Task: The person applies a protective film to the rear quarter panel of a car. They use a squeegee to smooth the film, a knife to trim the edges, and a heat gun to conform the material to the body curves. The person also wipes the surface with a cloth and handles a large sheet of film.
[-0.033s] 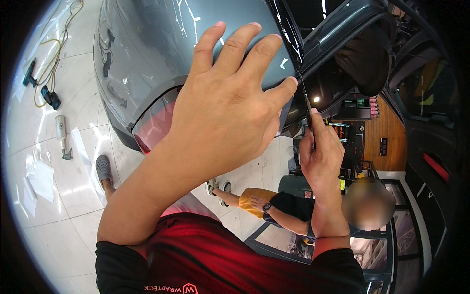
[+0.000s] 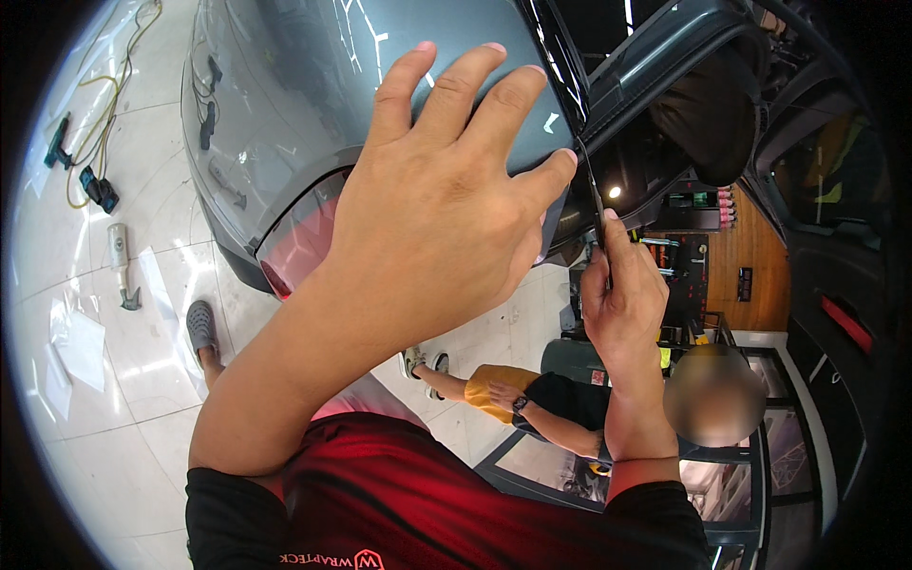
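Note:
A glossy grey-blue car body panel [image 2: 285, 85] fills the upper middle, with a red tail light [image 2: 302, 233] below it. My left hand [image 2: 451, 199] lies over the panel, fingers spread, its thumb reaching to the panel's right edge. My right hand [image 2: 627, 294] is closed round a thin dark blade-like tool [image 2: 598, 201]. The tool's narrow tip points up along the gap between the panel edge and the black trim [image 2: 556, 57], close to my left thumb. Its handle is mostly hidden by my fingers, and I cannot tell its exact kind.
At right is the car's opening with a black seal [image 2: 655, 81]. Another person in yellow shorts [image 2: 494, 391] stands beyond. On the tiled floor lie a spray bottle [image 2: 118, 252], cables [image 2: 112, 119] and white sheets [image 2: 81, 347]; a grey clog [image 2: 200, 326] shows nearby.

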`<action>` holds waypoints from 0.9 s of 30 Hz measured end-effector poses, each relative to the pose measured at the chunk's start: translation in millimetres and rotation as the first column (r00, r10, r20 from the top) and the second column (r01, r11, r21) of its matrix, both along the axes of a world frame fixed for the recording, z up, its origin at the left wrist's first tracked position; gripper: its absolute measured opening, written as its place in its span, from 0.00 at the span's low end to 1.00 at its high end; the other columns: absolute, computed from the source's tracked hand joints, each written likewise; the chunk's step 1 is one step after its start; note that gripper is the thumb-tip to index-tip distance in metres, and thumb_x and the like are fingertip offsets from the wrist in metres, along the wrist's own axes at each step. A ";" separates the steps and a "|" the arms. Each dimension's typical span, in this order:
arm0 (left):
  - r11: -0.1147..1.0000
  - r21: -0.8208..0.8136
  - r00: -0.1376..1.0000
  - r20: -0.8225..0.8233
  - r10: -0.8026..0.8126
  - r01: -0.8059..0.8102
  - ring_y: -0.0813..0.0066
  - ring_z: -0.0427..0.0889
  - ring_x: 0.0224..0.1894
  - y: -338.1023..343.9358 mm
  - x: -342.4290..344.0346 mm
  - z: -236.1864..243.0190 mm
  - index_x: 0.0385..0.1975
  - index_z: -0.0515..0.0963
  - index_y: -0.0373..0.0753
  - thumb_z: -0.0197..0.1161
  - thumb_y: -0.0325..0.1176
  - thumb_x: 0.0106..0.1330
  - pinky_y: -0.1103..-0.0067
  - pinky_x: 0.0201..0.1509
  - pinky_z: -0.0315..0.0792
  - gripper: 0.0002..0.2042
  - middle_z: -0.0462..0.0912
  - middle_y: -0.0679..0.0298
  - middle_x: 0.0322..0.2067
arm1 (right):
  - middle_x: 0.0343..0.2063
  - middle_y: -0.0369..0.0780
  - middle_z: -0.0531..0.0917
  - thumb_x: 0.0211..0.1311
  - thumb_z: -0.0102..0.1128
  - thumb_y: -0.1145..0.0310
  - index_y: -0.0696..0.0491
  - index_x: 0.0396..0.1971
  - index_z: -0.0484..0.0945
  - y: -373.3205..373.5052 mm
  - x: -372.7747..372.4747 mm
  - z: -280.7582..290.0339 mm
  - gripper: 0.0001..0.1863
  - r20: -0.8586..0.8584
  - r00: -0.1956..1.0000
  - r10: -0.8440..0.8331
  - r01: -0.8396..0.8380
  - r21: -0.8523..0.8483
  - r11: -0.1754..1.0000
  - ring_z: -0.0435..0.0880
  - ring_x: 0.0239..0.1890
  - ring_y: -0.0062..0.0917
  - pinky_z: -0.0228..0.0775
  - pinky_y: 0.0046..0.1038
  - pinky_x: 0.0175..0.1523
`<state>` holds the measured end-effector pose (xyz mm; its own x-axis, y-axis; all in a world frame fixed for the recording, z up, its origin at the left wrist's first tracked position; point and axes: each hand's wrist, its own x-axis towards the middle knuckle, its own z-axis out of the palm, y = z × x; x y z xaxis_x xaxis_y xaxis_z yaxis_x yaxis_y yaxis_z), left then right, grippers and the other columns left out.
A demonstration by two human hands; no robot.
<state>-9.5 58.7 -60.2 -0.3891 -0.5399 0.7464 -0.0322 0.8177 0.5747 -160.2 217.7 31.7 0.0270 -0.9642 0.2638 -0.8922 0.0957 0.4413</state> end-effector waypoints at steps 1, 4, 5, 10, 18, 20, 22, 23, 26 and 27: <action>1.000 -0.002 1.000 0.006 0.001 -0.001 0.52 0.65 0.64 -0.2 0.0 0.7 0.42 0.85 0.48 0.65 0.33 0.51 0.54 0.69 0.52 0.16 0.72 0.55 0.58 | 0.21 0.39 0.76 0.48 0.63 0.83 0.59 0.56 0.74 0.0 -0.8 0.2 0.30 0.002 1.000 0.005 -0.005 -0.004 1.000 0.76 0.22 0.31 0.71 0.32 0.28; 1.000 -0.011 1.000 0.023 0.004 -0.004 0.52 0.64 0.65 -1.0 1.5 4.6 0.42 0.84 0.48 0.65 0.33 0.52 0.54 0.69 0.51 0.16 0.71 0.55 0.58 | 0.21 0.40 0.76 0.48 0.63 0.83 0.59 0.55 0.75 0.0 -2.4 -0.7 0.29 0.012 1.000 0.001 -0.001 -0.013 1.000 0.76 0.22 0.32 0.70 0.32 0.28; 1.000 -0.014 1.000 0.028 0.005 -0.005 0.52 0.64 0.65 -0.5 1.7 4.9 0.43 0.84 0.48 0.65 0.33 0.52 0.53 0.69 0.51 0.16 0.71 0.54 0.58 | 0.21 0.40 0.76 0.48 0.63 0.83 0.59 0.55 0.75 0.0 -0.8 -0.4 0.29 0.025 1.000 -0.014 0.014 -0.007 1.000 0.76 0.22 0.32 0.70 0.32 0.28; 1.000 -0.029 0.999 0.045 -0.008 0.009 0.51 0.64 0.65 -0.7 2.9 5.6 0.45 0.83 0.49 0.65 0.34 0.53 0.52 0.68 0.52 0.17 0.70 0.54 0.59 | 0.22 0.41 0.77 0.49 0.63 0.82 0.58 0.53 0.76 0.9 -0.4 0.3 0.27 0.155 0.988 0.011 -0.005 -0.039 0.999 0.76 0.22 0.34 0.71 0.33 0.28; 0.999 -0.009 0.995 0.085 0.046 -0.045 0.48 0.62 0.66 10.6 -1.4 12.7 0.47 0.82 0.49 0.65 0.37 0.56 0.50 0.69 0.50 0.17 0.68 0.50 0.60 | 0.27 0.40 0.80 0.65 0.50 0.80 0.61 0.53 0.72 7.0 6.4 4.1 0.16 0.673 0.740 -0.014 0.201 -0.202 0.959 0.78 0.26 0.20 0.69 0.23 0.31; 0.999 0.012 0.995 0.090 0.050 -0.051 0.47 0.62 0.66 15.4 -4.4 14.2 0.48 0.82 0.49 0.66 0.40 0.56 0.49 0.69 0.49 0.18 0.68 0.50 0.61 | 0.27 0.39 0.80 0.67 0.49 0.79 0.61 0.54 0.71 -1.7 7.6 7.7 0.16 0.653 0.756 -0.039 0.199 -0.174 0.964 0.77 0.25 0.20 0.68 0.23 0.31; 0.998 0.022 0.995 0.079 0.054 -0.056 0.47 0.61 0.67 16.0 -6.9 10.8 0.48 0.82 0.49 0.67 0.42 0.56 0.48 0.69 0.48 0.18 0.67 0.49 0.61 | 0.25 0.41 0.78 0.68 0.49 0.77 0.62 0.51 0.73 -9.4 15.3 8.3 0.13 0.706 0.705 -0.071 0.221 -0.124 0.967 0.76 0.24 0.20 0.67 0.23 0.30; 0.999 0.026 0.997 0.063 0.042 -0.044 0.47 0.61 0.67 14.8 -6.0 9.5 0.48 0.82 0.49 0.67 0.42 0.56 0.48 0.69 0.48 0.18 0.67 0.49 0.62 | 0.25 0.41 0.78 0.69 0.49 0.77 0.62 0.50 0.73 -9.9 14.8 8.2 0.12 0.691 0.714 -0.115 0.235 -0.081 0.969 0.75 0.23 0.21 0.67 0.23 0.29; 0.999 0.051 1.000 0.022 -0.006 0.005 0.46 0.61 0.67 13.0 -3.9 6.7 0.48 0.83 0.48 0.67 0.42 0.56 0.48 0.69 0.47 0.19 0.67 0.48 0.62 | 0.28 0.46 0.81 0.68 0.52 0.77 0.61 0.53 0.74 -14.6 15.2 4.6 0.15 0.529 0.837 -0.138 0.212 -0.081 0.974 0.79 0.23 0.29 0.71 0.27 0.32; 0.999 0.050 1.000 0.020 -0.013 0.012 0.46 0.61 0.67 12.5 -3.1 7.7 0.48 0.83 0.48 0.67 0.42 0.56 0.48 0.69 0.47 0.19 0.67 0.48 0.62 | 0.31 0.47 0.82 0.67 0.52 0.78 0.60 0.54 0.74 -16.6 20.3 3.6 0.16 0.512 0.846 -0.149 0.222 -0.085 0.971 0.81 0.25 0.32 0.72 0.28 0.33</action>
<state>-12.7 71.2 -52.6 -0.4104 -0.5710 0.7110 -0.0343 0.7888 0.6137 -139.9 201.2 35.3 -0.3189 -0.8917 0.3212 -0.9476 0.3074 -0.0874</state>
